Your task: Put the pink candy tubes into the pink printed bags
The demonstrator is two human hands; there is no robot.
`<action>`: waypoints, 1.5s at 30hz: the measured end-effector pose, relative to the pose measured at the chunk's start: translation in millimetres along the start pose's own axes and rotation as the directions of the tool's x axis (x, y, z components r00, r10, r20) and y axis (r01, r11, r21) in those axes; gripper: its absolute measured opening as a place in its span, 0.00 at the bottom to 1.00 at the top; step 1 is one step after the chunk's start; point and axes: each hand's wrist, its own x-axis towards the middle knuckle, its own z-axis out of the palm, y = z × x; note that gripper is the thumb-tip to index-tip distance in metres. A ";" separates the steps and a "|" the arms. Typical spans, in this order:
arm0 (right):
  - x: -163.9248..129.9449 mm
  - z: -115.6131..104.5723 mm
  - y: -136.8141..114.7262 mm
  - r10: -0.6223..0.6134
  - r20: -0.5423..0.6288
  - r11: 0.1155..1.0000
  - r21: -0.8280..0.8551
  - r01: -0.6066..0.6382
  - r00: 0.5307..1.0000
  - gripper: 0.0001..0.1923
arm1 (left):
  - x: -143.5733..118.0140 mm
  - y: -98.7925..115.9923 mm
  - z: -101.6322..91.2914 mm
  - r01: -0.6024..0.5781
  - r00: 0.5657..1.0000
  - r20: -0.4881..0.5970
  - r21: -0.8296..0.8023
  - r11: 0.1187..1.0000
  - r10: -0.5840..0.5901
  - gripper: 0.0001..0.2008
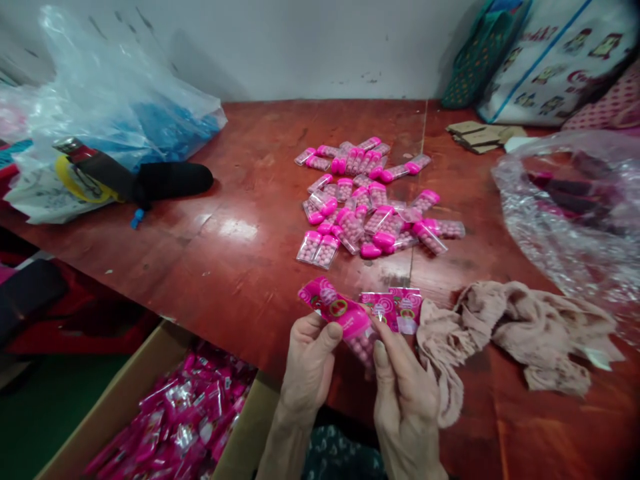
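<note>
Holding one pink candy packet (345, 320) between both hands, we note: left grip (310, 357) pinches its near-left edge, right grip (400, 387) closes on its lower end. Loose packets (370, 200) lie beyond on the bench (240, 227).

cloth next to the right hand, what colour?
Pale dusty pink cloth, crumpled on the table; seen in the head view.

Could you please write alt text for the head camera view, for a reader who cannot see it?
Both hands, left hand and right hand, hold a pink packet over a red table. Beyond lies a pile of pink-capped tubes; a beige cloth lies right, a box of packets lower left.
</note>
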 end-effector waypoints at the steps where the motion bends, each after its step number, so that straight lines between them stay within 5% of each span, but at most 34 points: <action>1: 0.1 -0.6 0.5 -0.027 -0.004 0.999 -0.038 0.027 1.000 0.21 | 0.1 -1.0 0.1 -0.012 1.000 -0.012 0.011 1.000 0.012 0.10; 8: 4.2 -6.3 -5.6 -0.160 -0.007 0.974 -0.165 0.156 0.987 0.20 | 2.4 -1.3 -2.2 0.032 0.999 0.003 0.044 0.999 -0.032 0.10; 14: 10.7 -9.6 -14.9 -0.075 0.023 0.985 -0.156 0.078 0.997 0.16 | 2.9 -1.1 -0.3 0.075 0.997 0.035 -0.010 0.997 -0.075 0.17; 19: 9.7 -7.9 -19.1 0.048 0.072 0.988 -0.149 -0.037 0.996 0.19 | 2.3 -9.4 5.1 0.130 0.991 -0.025 -0.022 0.991 -0.131 0.06; 27: 15.7 -13.8 -16.0 0.385 0.211 0.883 0.200 -0.425 0.898 0.22 | 2.0 -7.6 7.4 0.237 0.967 -0.089 -0.034 0.971 -0.240 0.07; 32: 18.9 -12.6 -18.2 0.385 0.280 0.861 0.234 -0.451 0.879 0.23 | -1.3 -4.2 12.8 0.192 0.971 -0.138 -0.025 0.981 -0.194 0.08; 43: 19.2 -9.7 -20.3 0.423 0.124 0.828 0.350 -0.438 0.898 0.26 | -4.4 -6.5 9.0 0.217 0.975 -0.047 0.036 0.976 -0.215 0.07; 45: 16.8 -3.4 -16.7 0.442 0.184 0.778 0.409 -0.477 0.878 0.23 | -2.9 -2.5 8.0 0.170 0.983 -0.079 0.015 0.985 -0.168 0.09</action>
